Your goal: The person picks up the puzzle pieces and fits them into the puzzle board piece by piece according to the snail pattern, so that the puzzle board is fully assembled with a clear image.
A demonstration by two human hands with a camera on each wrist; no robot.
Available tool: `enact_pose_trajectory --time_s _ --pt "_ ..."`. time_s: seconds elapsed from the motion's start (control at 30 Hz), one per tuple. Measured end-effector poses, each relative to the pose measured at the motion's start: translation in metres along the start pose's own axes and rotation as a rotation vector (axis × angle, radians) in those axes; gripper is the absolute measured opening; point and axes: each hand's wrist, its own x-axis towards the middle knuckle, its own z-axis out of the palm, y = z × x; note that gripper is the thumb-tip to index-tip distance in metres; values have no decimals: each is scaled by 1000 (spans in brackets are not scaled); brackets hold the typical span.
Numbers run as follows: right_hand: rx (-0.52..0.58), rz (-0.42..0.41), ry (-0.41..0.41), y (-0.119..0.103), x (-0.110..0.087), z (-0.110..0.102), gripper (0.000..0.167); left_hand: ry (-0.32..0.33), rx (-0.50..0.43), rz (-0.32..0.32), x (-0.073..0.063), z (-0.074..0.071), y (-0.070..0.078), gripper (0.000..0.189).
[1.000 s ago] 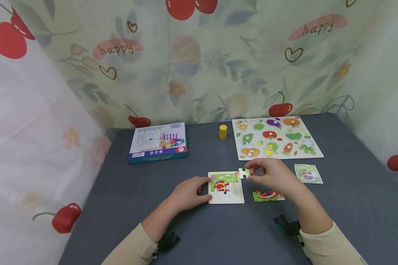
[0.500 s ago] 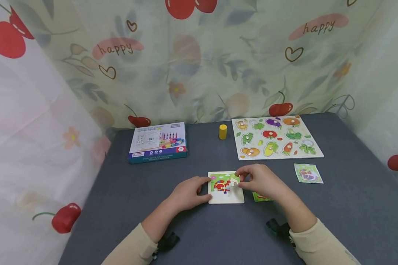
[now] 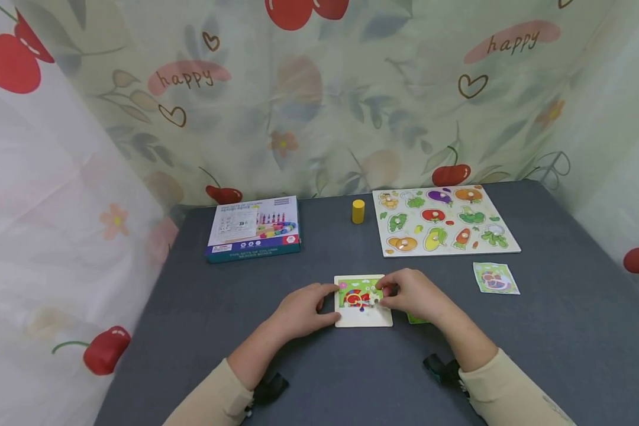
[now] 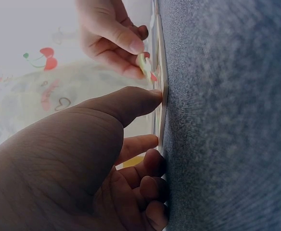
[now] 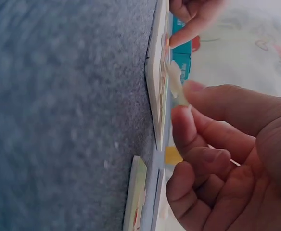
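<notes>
In the head view, a small square wooden puzzle tray [image 3: 363, 320] lies on the table, its upper part filled with a green and red picture. My left hand [image 3: 306, 307] rests at its left side, thumb on the near corner and a fingertip higher up; in the left wrist view the other fingers bend against the cloth. My right hand [image 3: 415, 294] pinches a small jigsaw piece [image 5: 175, 82] between thumb and index finger, tilted close over the tray's right part. Beside the tray, mostly covered by that hand, lies a green puzzle piece [image 3: 416, 320].
A vegetable peg puzzle board [image 3: 452, 252] lies at the back right, with a yellow cylinder [image 3: 358, 212] on its left. A flat toy box [image 3: 254, 229] occupies the back left. To the right lies a picture card [image 3: 496, 278]. Printed cloth hangs behind the table.
My right hand has moved left and slightly nearer, bringing the jigsaw piece from beyond the tray's upper right corner to over its right part. The left hand has stayed in place.
</notes>
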Motion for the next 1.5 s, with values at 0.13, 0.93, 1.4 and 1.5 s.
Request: enact_pose_trajectory --time_s 0.13,0.93,1.4,1.5 --pt "-12 0 11 2 2 2 27 0 1 -4 1 0 0 63" --pt "-160 -17 24 5 0 8 20 12 -11 -3 2 3 -4 64" --pt "-240 -131 7 7 -7 8 24 15 -46 15 1 6 -2 61" --pt "-251 -134 0 4 -5 4 24 22 -47 14 2 3 -1 61"
